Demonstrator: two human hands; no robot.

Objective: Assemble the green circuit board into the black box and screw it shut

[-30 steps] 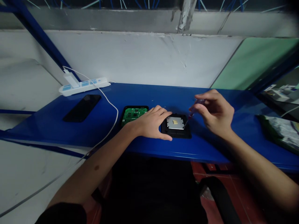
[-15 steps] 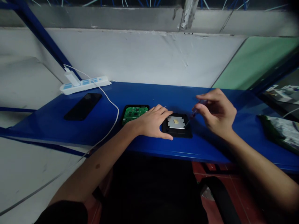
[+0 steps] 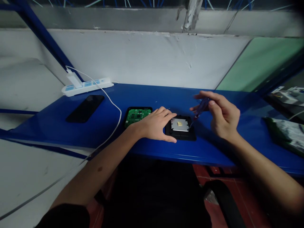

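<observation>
A black plastic cover lies on the blue table with a silver metal plate set in it, and a small yellowish pad sits on the plate. My left hand rests with spread fingers against the cover's left side, thumb and index finger at its edges. In my right hand is a screwdriver with a clear purple handle. Its shaft slants down to the plate's right corner, where the tip appears to meet a screw. Behind my left wrist, a green circuit board lies in a black housing, partly covered.
A black phone lies at the left of the table. Behind it is a white power strip with a charger, whose white cable runs over the table's left part. A plastic bag lies at the right edge.
My right hand's fingers have shifted on the screwdriver: they are more spread, and more of the handle shows. My left hand and the cover stay in place.
</observation>
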